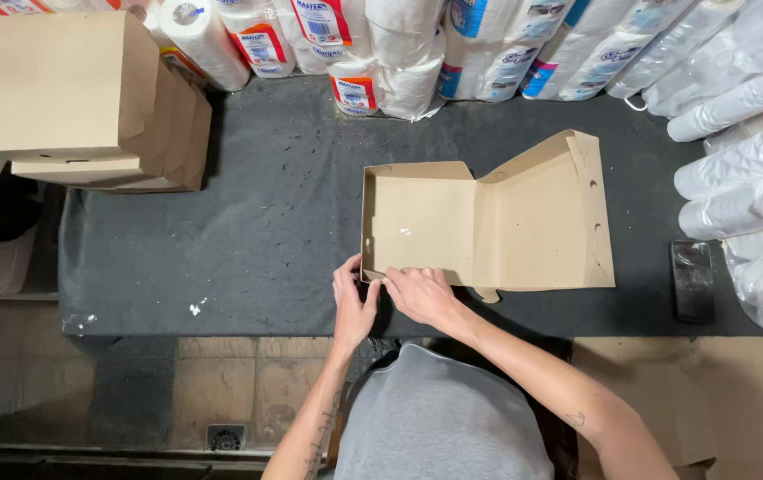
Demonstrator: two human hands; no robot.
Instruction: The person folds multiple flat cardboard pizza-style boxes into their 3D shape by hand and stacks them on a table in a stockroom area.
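A half-folded brown cardboard box (488, 222) lies open on the dark grey table (248, 231), a little right of the table's middle, its shallow tray part to the left and its flat lid panel spread to the right. Both hands work at the tray's near left corner. The left hand (352, 302) stands on edge just outside that corner, fingers (346, 271) held together and nearly straight, pointing away from the person, with the thumb pressed against the corner of the low side wall; it grasps nothing, only touches the card. The right hand (421, 293) lies palm down over the near wall of the tray, fingers (397, 286) curled loosely and close together, their tips pressing the folded edge right beside the left thumb; whether they pinch the flap or merely push on it cannot be told. The two hands touch or almost touch at the corner. At the table's far left sits a stack of finished boxes (88, 98). Wrapped paper rolls (381, 53) line the far edge, plastic bag rolls (737, 151) pile up at the right, and a dark phone (693, 280) lies near the right edge.
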